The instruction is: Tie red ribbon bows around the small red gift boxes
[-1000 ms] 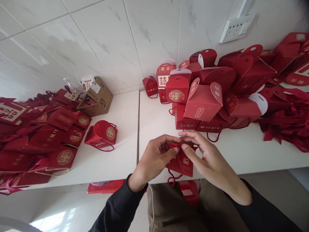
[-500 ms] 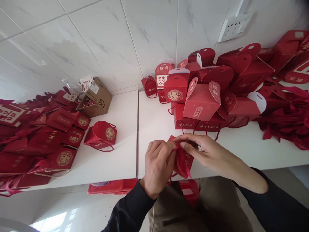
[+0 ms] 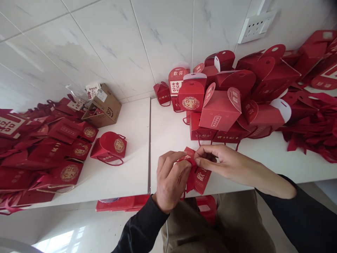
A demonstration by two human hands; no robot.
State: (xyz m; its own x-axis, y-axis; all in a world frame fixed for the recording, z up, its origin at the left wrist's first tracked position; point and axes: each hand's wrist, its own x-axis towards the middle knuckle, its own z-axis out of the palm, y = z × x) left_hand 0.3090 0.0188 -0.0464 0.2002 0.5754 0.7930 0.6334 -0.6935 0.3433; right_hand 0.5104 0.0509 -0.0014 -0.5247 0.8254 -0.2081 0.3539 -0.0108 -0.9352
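I hold a small red paper gift box point(image 3: 200, 177) with white characters just above the near edge of the white table point(image 3: 168, 133). My left hand point(image 3: 170, 181) wraps its fingers around the box's left side. My right hand point(image 3: 218, 161) pinches the box's top flap between thumb and fingers. A red cord handle hangs below the box, partly hidden by my left hand.
A heap of folded red gift boxes point(image 3: 223, 105) stands at the back right, with red ribbons point(image 3: 313, 130) beyond. More red boxes point(image 3: 47, 154) cover the left table, next to a brown cardboard carton point(image 3: 104, 109). One finished box point(image 3: 112, 146) sits alone. A wall socket point(image 3: 256, 23) is on the wall above.
The box has turned in my hands, so its face with white characters shows again. My left hand has slid a little lower and my right hand has closed on the top flap.
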